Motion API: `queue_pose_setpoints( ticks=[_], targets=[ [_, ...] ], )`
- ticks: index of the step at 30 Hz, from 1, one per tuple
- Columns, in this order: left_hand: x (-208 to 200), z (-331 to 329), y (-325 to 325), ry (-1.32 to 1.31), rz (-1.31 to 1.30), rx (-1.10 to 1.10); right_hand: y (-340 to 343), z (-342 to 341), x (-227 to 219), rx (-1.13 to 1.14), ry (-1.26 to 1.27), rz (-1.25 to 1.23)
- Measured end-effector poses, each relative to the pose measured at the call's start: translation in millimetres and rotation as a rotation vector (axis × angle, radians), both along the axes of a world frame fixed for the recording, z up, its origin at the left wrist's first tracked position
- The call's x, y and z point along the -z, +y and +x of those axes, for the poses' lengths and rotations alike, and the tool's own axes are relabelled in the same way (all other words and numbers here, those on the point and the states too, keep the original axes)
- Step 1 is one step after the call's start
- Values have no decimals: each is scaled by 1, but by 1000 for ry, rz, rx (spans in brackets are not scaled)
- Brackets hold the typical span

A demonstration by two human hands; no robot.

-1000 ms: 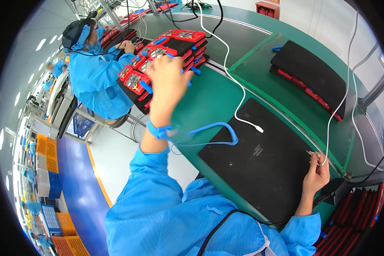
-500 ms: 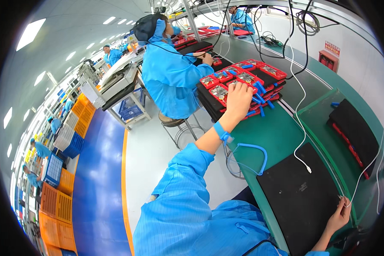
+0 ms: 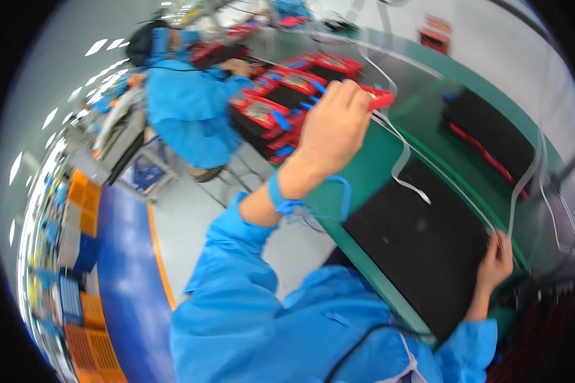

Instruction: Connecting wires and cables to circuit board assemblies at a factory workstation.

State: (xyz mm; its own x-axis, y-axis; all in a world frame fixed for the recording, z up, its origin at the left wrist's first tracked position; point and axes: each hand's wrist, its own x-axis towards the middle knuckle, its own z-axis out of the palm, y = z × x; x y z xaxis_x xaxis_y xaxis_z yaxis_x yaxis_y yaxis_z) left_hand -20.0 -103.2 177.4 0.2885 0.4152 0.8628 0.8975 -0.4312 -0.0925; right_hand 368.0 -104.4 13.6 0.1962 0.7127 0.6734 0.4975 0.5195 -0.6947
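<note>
My left hand (image 3: 337,124) is closed round a small red fixture (image 3: 382,97), raised beside a stack of similar red fixtures (image 3: 259,110). Those in the stack carry circuit boards and blue clips, on black foam layers. A blue band with a coiled cord circles my left wrist. At the right, my right hand (image 3: 496,260) pinches the end of a white cable (image 3: 512,198) by the edge of a black mat (image 3: 421,236). The tip in its fingers is too small to make out.
Another white cable (image 3: 407,172) ends in a plug over the mat. Behind a green rail, a black foam pad (image 3: 492,131) lies on red pieces. A co-worker in blue (image 3: 188,108) sits beyond the stack, hands at the bench.
My left hand has lifted a red fixture off the stack and moved it right. My right hand keeps its pinch on the cable. The whole view has shifted and blurred.
</note>
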Motion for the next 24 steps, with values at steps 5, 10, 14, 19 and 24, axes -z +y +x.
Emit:
queue_pose_setpoints(
  ticks=[5, 10, 14, 19, 24],
  targets=[
    [43, 64, -9, -41, -79, 364, 9, -17, -12, 71, 67, 20],
    [115, 118, -13, 85, -210, 748, 8, -12, -7, 70, 223, 26],
    [149, 133, -30, 170, -333, 763, 2, -10, -11, 72, 209, 40],
    [158, 121, -34, 76, -530, 812, -2, -15, -15, 29, 157, 22],
    [145, 117, -19, -109, -736, 707, -8, -27, -18, -224, 129, -123]
  ],
)
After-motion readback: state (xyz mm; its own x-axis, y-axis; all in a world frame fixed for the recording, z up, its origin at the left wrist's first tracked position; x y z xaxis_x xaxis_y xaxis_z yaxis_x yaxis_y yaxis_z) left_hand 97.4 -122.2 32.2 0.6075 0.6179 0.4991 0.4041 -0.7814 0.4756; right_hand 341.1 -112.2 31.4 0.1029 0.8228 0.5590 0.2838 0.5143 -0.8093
